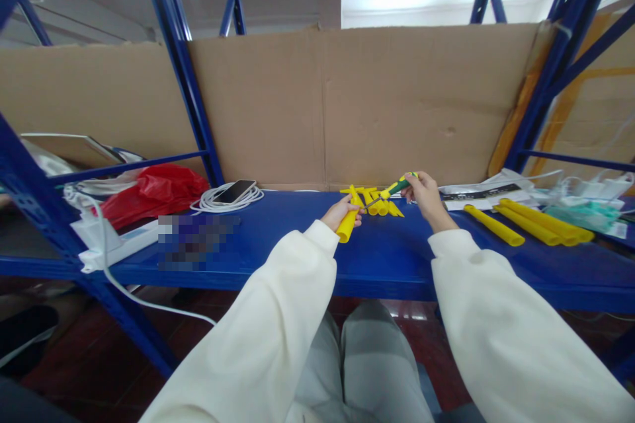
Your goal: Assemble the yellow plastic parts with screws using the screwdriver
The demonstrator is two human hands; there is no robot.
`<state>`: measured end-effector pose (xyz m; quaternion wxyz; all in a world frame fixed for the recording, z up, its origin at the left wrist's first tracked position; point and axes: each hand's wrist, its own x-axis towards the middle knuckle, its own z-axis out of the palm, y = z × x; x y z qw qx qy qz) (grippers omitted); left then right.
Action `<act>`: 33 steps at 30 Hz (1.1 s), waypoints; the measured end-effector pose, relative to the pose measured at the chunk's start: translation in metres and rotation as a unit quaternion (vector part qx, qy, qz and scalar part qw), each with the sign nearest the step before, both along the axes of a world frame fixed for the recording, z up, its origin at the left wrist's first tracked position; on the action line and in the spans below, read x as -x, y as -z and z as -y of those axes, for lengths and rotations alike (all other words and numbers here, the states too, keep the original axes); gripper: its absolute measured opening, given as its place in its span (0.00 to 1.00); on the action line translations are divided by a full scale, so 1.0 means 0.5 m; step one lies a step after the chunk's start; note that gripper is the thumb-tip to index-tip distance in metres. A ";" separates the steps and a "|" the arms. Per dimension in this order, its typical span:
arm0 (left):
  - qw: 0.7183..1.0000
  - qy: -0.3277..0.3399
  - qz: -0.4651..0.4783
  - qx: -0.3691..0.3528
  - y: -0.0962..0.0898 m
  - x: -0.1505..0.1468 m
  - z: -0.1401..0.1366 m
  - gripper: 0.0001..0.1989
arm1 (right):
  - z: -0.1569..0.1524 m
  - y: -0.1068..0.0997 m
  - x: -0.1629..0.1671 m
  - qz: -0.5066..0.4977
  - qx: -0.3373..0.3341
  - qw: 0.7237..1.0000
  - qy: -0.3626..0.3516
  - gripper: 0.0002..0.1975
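My left hand (pixel 338 213) is closed around a yellow cone-shaped plastic piece (pixel 346 229), its wide open end tilted down toward me. In my right hand (pixel 421 190) is a screwdriver (pixel 399 185) with a green and yellow handle. The screwdriver's thin shaft points left and meets the yellow piece near my left fingers; the exact contact point is too small to make out. Just behind my hands lie several more small yellow pieces (pixel 381 206) in a cluster on the blue shelf (pixel 282 238).
Several long yellow tubes (pixel 530 221) lie on the right beside white packaging (pixel 489 192). To the left are a phone (pixel 235 192) on a coiled white cable (pixel 208 201), a red plastic bag (pixel 159 190) and a white power strip (pixel 124 244). A cardboard panel (pixel 347 106) stands behind.
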<state>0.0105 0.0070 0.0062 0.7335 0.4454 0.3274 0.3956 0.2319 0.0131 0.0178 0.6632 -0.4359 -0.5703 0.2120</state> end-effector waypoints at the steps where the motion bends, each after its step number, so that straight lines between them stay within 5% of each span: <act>1: 1.000 -0.003 0.006 0.005 0.001 0.000 0.000 0.34 | -0.002 0.000 -0.003 -0.014 -0.010 1.000 0.009 0.18; 12: 0.999 0.020 0.023 0.027 0.005 0.002 -0.007 0.31 | -0.029 0.017 -0.009 -0.015 0.000 1.000 0.018 0.25; 33: 0.999 0.039 0.013 0.015 0.011 0.003 -0.010 0.29 | -0.022 0.019 0.000 -0.042 0.011 0.999 0.015 0.19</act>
